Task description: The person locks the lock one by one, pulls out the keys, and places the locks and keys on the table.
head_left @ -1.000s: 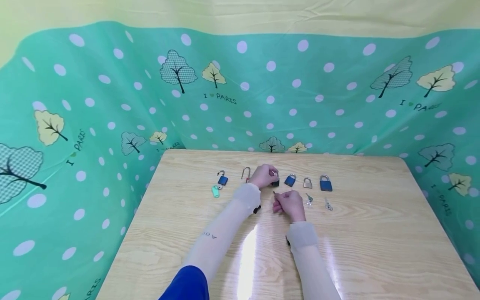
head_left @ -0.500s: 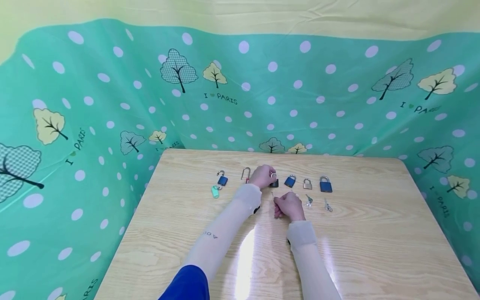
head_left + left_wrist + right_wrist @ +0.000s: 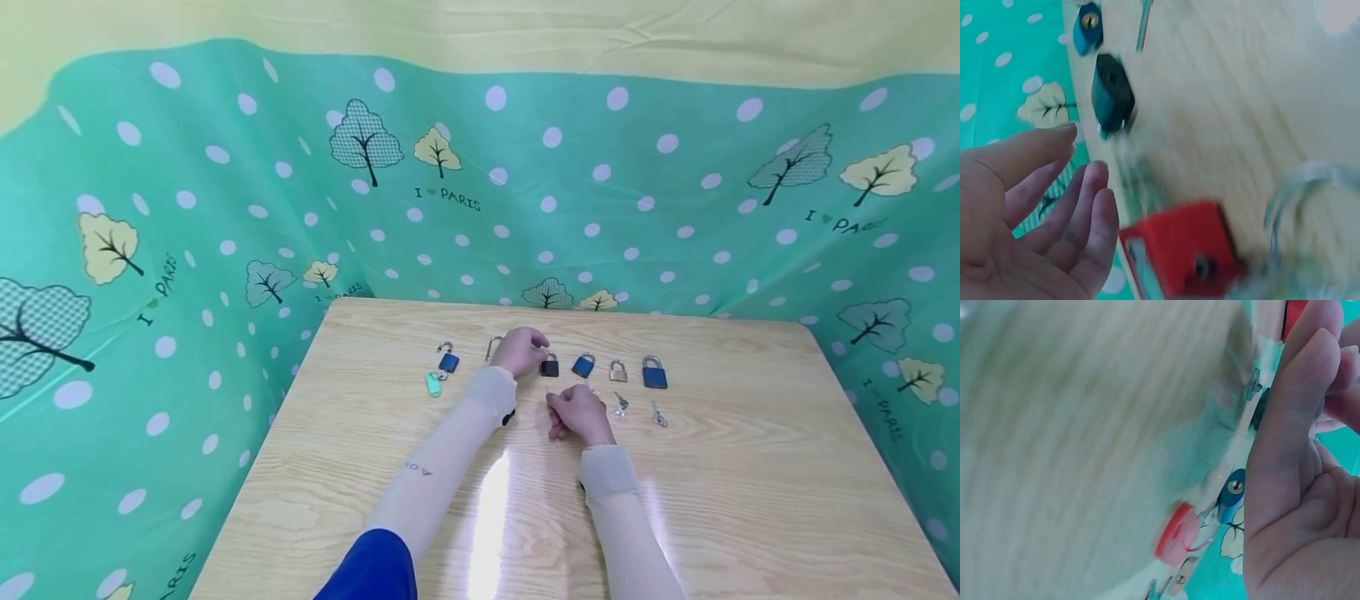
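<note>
My left hand (image 3: 521, 352) holds nothing. In the left wrist view its fingers are loosely bent, just short of a black padlock (image 3: 1113, 90), whose shackle is closed. In the head view the black padlock (image 3: 550, 367) lies by these fingertips. A red padlock (image 3: 1185, 250) is close below the hand, with a blurred ring (image 3: 1310, 172) beside it; the hand mostly hides this padlock in the head view. Nearer the body, my right hand (image 3: 579, 414) has curled fingers. It seems to pinch a thin key (image 3: 547, 389) that sticks out past its fingertips.
To the right lie a blue padlock (image 3: 583, 365), a small silver padlock (image 3: 618, 372) and a larger blue padlock (image 3: 655, 375). Keys (image 3: 621, 404) lie before them, one with a red tag (image 3: 1175, 534). At left is an open blue padlock (image 3: 448, 362) with a green tag (image 3: 433, 384).
The left hand held the black padlock a second ago; it has let go and drawn slightly left. The right hand has shifted a little toward the body.
</note>
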